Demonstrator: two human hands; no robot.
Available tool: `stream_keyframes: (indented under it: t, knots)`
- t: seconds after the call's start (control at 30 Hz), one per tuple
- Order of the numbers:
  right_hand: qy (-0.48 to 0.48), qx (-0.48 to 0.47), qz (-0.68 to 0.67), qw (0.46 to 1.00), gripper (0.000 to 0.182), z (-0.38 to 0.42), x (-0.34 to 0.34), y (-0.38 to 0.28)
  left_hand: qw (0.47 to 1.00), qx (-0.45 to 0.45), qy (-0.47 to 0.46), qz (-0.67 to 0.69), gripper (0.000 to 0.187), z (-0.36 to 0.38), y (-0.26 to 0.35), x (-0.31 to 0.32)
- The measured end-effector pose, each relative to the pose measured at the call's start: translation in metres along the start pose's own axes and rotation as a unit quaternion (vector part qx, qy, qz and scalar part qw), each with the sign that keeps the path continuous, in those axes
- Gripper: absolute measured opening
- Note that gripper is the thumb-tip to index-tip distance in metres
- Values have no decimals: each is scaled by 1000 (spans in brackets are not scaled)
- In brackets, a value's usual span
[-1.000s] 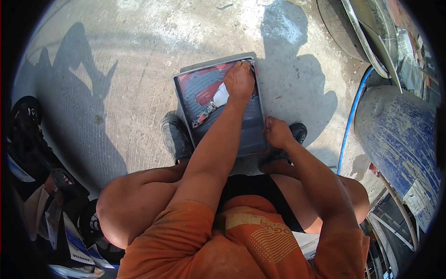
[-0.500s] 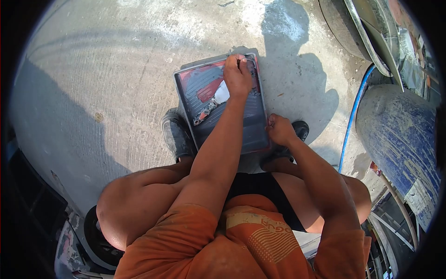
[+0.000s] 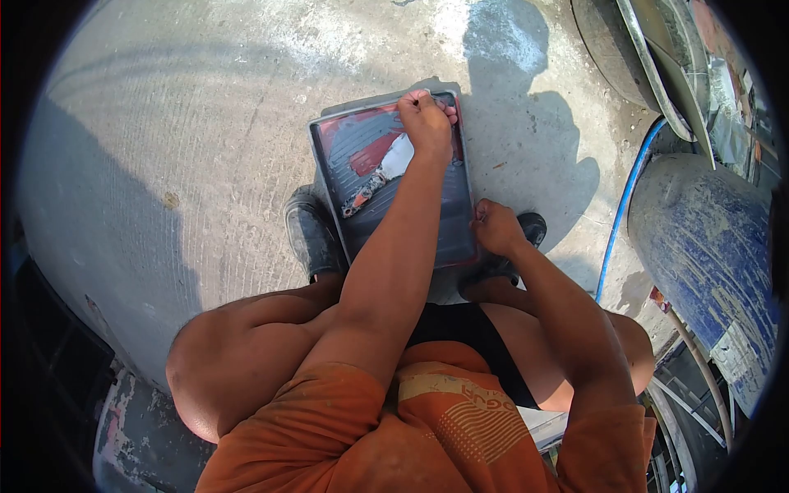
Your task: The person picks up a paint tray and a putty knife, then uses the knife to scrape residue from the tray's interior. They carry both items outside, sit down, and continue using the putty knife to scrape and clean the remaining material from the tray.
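A dark paint tray, smeared with grey and red paint, lies on the ground between my boots. My left hand is over its upper right part, with fingers curled and pressed together; what they hold, if anything, is hidden. Beside that hand, a putty knife with a pale blade and a paint-spattered handle lies slanted in the tray. At the tray's right edge my right hand is closed with its fingertips on the rim.
Rough concrete surrounds the tray. On the right are a blue hose, a scuffed blue drum and curved metal pieces. My boots stand either side of the tray, and shadows fall across the ground.
My left hand has shifted slightly to the right over the tray's upper part, and its fingers are turned more to the right. My right hand stays at the rim.
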State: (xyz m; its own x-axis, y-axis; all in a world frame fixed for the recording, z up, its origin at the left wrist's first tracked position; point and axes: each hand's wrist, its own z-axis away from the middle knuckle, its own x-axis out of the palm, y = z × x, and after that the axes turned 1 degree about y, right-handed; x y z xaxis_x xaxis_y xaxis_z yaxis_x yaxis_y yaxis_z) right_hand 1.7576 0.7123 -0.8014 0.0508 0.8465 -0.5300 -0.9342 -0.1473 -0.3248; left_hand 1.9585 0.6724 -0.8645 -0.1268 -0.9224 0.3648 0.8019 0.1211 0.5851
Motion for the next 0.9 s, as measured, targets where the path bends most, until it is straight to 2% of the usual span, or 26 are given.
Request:
stream_keyframes:
  t: [0.13,0.2,0.23,0.3,0.33,0.4,0.53,0.6,0.63,0.73,0.9]
  knots:
    - [6,-15,2,1000,19,1,-2,-2,996,-5,24,-88,7,-8,1,-5]
    - [2,-18,8,1000,19,0,-1,-1,955,26,23,-296,23,-14,-7,-15]
    - [-1,-20,14,1000,18,-1,-1,0,955,27,24,-295,23,-16,-12,-18]
    - [2,-24,16,1000,18,-1,-1,-1,890,81,-13,-448,28,-2,-4,-17]
    - [5,-26,18,999,18,0,-1,-1,890,79,-13,-448,28,0,-5,-16]
    - [2,-25,17,1000,19,0,-2,-1,872,188,-38,-451,24,-4,-15,-14]
    - [12,-48,15,999,19,-1,2,4,882,159,-50,-440,22,-9,-20,-13]
    - [8,-44,12,999,19,0,1,3,902,83,-34,-421,20,-11,-16,-10]
    - [3,-39,7,999,19,0,1,3,903,83,-33,-420,20,-11,-15,-8]
    - [4,-46,23,999,19,1,2,2,888,77,-27,-453,20,-9,-14,-5]
    - [-11,-32,43,999,19,1,1,-1,798,64,-61,-596,32,-3,-9,14]
